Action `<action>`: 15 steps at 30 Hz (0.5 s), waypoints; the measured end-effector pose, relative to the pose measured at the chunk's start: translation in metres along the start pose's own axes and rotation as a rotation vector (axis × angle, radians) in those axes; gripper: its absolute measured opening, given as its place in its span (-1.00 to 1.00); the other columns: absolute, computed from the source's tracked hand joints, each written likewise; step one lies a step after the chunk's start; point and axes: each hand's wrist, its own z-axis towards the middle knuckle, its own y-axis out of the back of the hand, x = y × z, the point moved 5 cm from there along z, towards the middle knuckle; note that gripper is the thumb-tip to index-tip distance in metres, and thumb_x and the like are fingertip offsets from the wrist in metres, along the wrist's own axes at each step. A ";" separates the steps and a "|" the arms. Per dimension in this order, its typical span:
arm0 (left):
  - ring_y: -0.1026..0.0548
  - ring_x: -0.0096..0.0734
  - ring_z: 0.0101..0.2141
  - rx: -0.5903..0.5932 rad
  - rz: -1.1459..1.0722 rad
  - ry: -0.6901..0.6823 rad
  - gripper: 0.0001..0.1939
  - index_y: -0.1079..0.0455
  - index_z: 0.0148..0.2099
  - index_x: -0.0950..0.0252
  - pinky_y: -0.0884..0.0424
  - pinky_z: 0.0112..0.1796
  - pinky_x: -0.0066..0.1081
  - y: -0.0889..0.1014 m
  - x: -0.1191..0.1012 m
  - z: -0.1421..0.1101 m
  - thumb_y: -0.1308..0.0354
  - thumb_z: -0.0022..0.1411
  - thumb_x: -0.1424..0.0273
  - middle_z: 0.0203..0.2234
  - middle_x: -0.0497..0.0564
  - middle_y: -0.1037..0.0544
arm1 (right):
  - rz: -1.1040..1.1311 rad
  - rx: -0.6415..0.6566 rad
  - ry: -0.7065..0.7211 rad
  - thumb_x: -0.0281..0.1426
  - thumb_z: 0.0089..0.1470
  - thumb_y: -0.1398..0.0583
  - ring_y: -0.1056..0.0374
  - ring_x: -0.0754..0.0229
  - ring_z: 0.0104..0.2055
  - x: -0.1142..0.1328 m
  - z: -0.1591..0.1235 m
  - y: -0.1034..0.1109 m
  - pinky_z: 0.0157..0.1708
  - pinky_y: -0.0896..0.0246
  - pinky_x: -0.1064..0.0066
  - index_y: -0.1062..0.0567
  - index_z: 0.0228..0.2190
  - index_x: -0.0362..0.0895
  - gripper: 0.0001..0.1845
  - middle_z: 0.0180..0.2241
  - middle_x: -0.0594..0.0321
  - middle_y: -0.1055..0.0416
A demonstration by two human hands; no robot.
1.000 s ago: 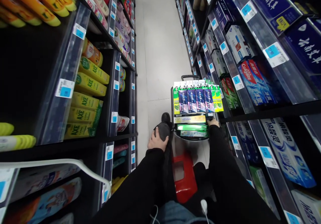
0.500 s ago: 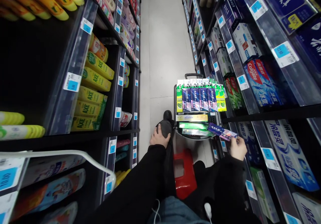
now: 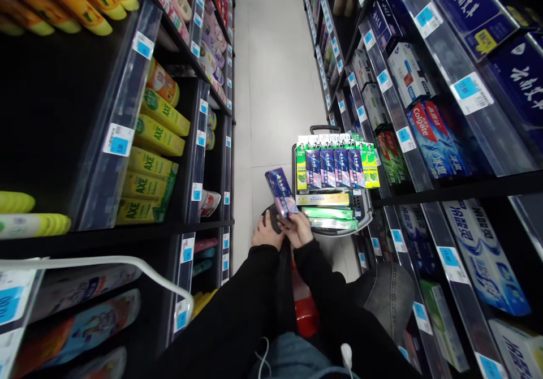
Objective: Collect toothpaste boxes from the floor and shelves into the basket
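My right hand [image 3: 298,230] pinches the lower end of a dark blue and pink toothpaste box [image 3: 280,191], which is tilted with its far end up and to the left. Close beside it, my left hand [image 3: 265,234] rests on my dark-clad knee, its fingers spread; the box end partly hides them, and whether they touch it I cannot tell. Right of both hands stands a basket [image 3: 365,220] packed with toothpaste boxes. Four similar blue boxes are replaced here by "several": several blue boxes [image 3: 327,169] stand in a row between green ones [image 3: 371,169]. Flatter yellow [image 3: 323,199] and green boxes [image 3: 328,214] lie nearer me.
Shelves of toothpaste, including Colgate boxes [image 3: 436,138], line the right side. Yellow AXE boxes [image 3: 159,136] fill part of the left shelves. A white curved bar [image 3: 139,263] juts in at lower left. Below my arms is a red stool-like object [image 3: 306,314]. The grey aisle floor [image 3: 271,85] runs ahead.
My right hand has carried the blue toothpaste box from the basket's right front corner leftward to beside my left hand, turning it. My left hand has stayed at the knee.
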 end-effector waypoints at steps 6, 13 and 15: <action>-0.43 0.06 -0.06 0.000 0.005 -0.014 -0.14 0.00 0.39 0.26 -0.38 -0.09 -0.11 -0.004 0.003 0.002 -0.09 0.13 0.03 0.21 0.25 -0.25 | 0.117 -0.207 0.132 -0.51 -0.14 -0.25 -0.49 0.23 -0.35 0.010 0.047 -0.015 -0.35 -0.38 0.42 -0.34 -0.39 -0.10 -0.78 -0.49 0.36 -0.48; -0.43 0.05 -0.07 -0.045 0.027 -0.007 -0.17 -0.04 0.38 0.29 -0.37 -0.09 -0.11 -0.001 0.000 0.000 -0.07 0.15 0.03 0.20 0.23 -0.28 | 0.243 -0.345 0.195 -0.55 -0.15 -0.24 -0.42 0.35 -0.44 0.023 0.067 -0.007 -0.19 -0.43 0.42 -0.35 -0.45 -0.10 -0.81 -0.52 0.41 -0.43; -0.43 0.04 -0.08 -0.043 0.027 -0.012 -0.17 -0.04 0.38 0.30 -0.37 -0.10 -0.12 0.000 0.000 0.000 -0.06 0.15 0.03 0.19 0.23 -0.28 | 0.259 -0.355 0.216 -0.54 -0.13 -0.22 -0.42 0.36 -0.43 0.027 0.070 -0.006 -0.14 -0.43 0.42 -0.35 -0.46 -0.10 -0.84 -0.52 0.41 -0.42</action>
